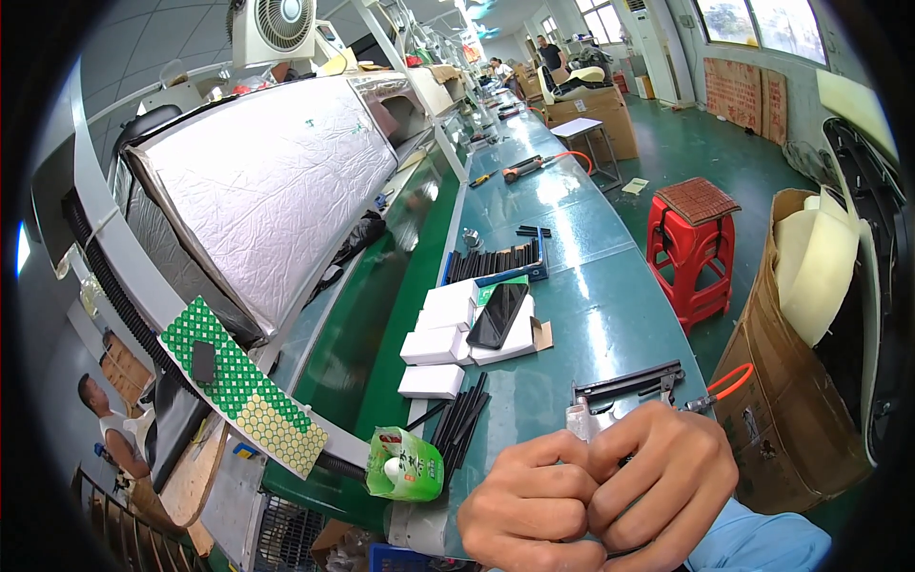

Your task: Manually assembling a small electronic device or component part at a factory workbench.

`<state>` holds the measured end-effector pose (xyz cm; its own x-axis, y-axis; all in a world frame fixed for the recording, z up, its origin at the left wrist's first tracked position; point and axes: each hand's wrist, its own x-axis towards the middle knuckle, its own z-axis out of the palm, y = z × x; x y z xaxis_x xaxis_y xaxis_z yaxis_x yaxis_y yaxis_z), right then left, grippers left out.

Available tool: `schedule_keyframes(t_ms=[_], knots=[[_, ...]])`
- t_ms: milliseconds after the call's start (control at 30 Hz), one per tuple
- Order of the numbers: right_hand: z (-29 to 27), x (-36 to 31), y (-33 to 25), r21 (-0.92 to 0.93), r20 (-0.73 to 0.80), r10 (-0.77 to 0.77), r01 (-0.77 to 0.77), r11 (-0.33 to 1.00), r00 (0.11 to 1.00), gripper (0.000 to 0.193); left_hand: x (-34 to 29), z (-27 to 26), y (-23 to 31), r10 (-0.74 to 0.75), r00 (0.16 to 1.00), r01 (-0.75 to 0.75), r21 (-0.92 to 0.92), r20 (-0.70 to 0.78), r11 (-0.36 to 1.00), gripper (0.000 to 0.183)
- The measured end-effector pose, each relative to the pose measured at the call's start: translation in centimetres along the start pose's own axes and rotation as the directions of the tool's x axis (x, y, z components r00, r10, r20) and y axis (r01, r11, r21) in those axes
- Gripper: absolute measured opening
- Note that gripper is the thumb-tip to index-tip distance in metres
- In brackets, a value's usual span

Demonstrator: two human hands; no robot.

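Observation:
My left hand (pixel 536 507) and my right hand (pixel 664 477) are pressed knuckle to knuckle over the near end of the bench. Both have curled fingers, and whatever they grip is hidden, apart from a small dark bit between them. Just beyond the knuckles lies a pneumatic staple gun (pixel 629 385) with a black magazine and a silver body; an orange hose (pixel 732 381) is at its right end. To the left are loose black strips (pixel 461 419) and an open green packet (pixel 405 465).
Small white boxes (pixel 434 345) and a dark smartphone (pixel 498 316) rest on the bench (pixel 596 324), before a blue tray (pixel 545 262) of black strips. Another air tool (pixel 522 170) lies farther off. Red stools (pixel 691 253) and a cardboard box (pixel 777 381) flank the right side.

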<state>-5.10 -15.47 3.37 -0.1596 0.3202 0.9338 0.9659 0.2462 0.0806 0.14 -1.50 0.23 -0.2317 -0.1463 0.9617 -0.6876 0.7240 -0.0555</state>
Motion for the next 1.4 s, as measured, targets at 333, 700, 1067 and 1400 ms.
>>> schedule_keyframes(t_ms=[333,700,1067,1400], knots=[[0.0,0.0,-0.1,-0.018,0.001,0.012,-0.012,1.0,1.0,0.018,0.1,-0.2,0.0,-0.009,1.0,0.01,-0.008,0.024,1.0,0.018],[1.0,-0.8,-1.0,-0.063,-0.106,0.12,-0.127,0.99,0.987,0.023,0.2,-0.1,-0.3,0.013,0.999,-0.012,-0.03,0.034,0.999,0.017],[6.4,-1.4,1.2,-0.274,-0.871,-0.314,0.157,0.949,0.377,0.023,0.3,0.5,-0.6,0.023,1.0,-0.023,-0.055,0.007,0.998,0.016],[0.0,0.2,0.0,0.002,0.015,0.019,-0.019,1.0,1.0,0.018,0.2,0.1,-0.2,0.002,1.0,-0.002,-0.024,-0.008,1.0,0.015]])
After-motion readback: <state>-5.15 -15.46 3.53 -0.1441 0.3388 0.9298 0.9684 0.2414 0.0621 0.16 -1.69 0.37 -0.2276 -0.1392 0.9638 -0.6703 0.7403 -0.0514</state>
